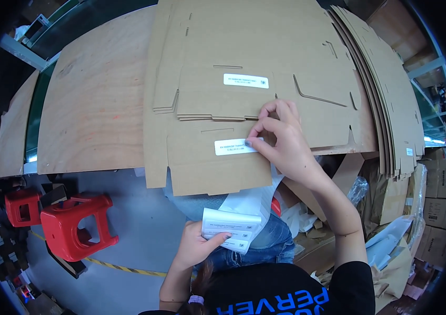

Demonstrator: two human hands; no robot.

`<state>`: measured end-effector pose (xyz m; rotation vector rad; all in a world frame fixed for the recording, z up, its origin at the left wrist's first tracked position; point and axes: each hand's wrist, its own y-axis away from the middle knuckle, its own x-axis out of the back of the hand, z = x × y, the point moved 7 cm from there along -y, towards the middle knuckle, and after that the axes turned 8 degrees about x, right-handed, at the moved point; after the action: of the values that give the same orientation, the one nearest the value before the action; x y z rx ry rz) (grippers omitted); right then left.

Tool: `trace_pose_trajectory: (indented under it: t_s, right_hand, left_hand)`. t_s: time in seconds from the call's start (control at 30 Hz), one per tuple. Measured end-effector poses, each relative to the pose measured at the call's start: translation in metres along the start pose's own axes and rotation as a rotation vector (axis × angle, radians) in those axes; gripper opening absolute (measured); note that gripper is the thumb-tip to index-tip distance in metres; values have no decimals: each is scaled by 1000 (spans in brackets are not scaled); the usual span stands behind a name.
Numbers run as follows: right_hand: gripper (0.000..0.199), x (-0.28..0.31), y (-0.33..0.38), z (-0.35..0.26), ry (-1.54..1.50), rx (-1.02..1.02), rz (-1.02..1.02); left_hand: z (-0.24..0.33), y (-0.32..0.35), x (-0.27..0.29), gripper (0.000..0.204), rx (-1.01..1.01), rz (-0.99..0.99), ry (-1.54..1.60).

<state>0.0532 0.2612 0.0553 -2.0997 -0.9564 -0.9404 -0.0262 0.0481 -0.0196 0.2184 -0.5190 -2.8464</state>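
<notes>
My left hand grips a folded strip of white labels in front of my lap, its thumb lying across the front. The strip's paper trails up to the right over my jeans. Over the flat cardboard my right hand is closed, thumb and index finger at the right end of a white sticker label. That label lies on the front flap of a flattened cardboard box; the fingertips hide its right end. A second label sits farther back on the cardboard piled above.
A plywood tabletop stretches to the left of the cardboard. More flattened boxes are stacked at the right. Red plastic stools stand on the floor at left. Scrap cardboard and plastic wrap lie at lower right, near stacked cartons.
</notes>
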Motion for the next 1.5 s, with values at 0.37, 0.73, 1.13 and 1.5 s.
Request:
trace_pose_trajectory:
  t_s: [0.37,0.73,1.13,1.5]
  right_hand:
    - [49,11,-28,-4,474,216,59]
    - [30,2,-42,-34,953,805,-17]
    - [24,20,1,-87,701,996,-19]
    - [32,18,22,-88,566,664,-58]
  left_hand:
    - [-14,5,19,29,68,68,139]
    - [6,9,54,50,-191,-39,880]
    - [47,-5,31,30,-131,-206,826]
    - [56,-1,15,38,-267,-505,762]
